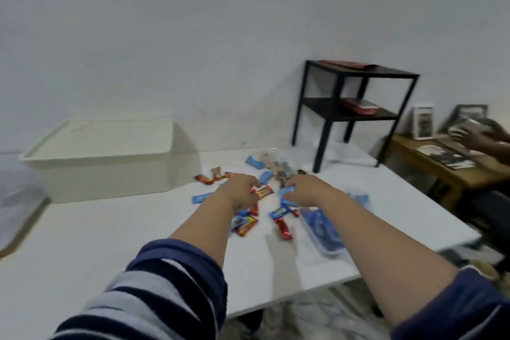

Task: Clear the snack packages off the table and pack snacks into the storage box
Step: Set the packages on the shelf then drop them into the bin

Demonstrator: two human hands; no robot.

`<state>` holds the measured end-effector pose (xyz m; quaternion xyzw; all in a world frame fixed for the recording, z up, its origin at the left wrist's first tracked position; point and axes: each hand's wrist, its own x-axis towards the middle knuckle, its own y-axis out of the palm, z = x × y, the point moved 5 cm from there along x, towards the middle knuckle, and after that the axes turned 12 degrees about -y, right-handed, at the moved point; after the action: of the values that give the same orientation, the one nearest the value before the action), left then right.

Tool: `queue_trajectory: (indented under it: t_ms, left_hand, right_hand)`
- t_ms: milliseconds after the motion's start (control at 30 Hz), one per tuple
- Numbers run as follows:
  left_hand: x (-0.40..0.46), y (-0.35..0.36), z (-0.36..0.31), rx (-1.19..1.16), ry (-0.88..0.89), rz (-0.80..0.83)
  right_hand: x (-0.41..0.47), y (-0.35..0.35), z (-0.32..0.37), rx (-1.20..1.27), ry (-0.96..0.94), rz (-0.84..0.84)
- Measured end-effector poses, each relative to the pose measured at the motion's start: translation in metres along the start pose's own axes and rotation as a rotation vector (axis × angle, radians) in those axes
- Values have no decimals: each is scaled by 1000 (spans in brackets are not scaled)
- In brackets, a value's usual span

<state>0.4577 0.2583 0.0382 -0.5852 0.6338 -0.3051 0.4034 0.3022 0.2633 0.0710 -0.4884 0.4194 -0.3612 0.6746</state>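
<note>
Several small red and blue snack packets lie scattered across the white table [110, 229]. My left hand [238, 192] is closed on a red packet [263, 193] in the middle of the pile. Close beside it, my right hand [306, 190] pinches a blue packet [285, 191]. More red packets [283, 228] and blue ones [201, 197] lie under and around my forearms. A clear bag of blue packets [321, 229] rests below my right forearm. The white storage box [105, 171], its lid on, stands at the table's back left.
A black two-tier side table [356, 107] stands on the table's far right corner, with red items on both levels. Another person's hand [474, 138] reaches over a wooden table [447, 171] with picture frames at the right. The table's right edge drops to a marbled floor.
</note>
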Motion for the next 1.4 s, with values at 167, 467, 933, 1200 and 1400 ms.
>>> queue_trajectory:
  t_ms: [167,467,933,1200,1400]
  left_hand:
    - [33,37,-103,-24,102,63]
    - [147,31,-260,-82,309,-86]
    - [328,-71,-434,-196,472,-456]
    - [428,-75,-479,-116,324,-462]
    - [467,-66,-496,-52,193,-375]
  right_hand:
    - [-32,-24,-110,92,159,-67]
    - [-15,-73,-262,114,305,-159]
    - [125,-156,-418,132,308,-294]
    - [232,-200,-488,85,143,-505]
    - [288,-184,-518,213,81,-517]
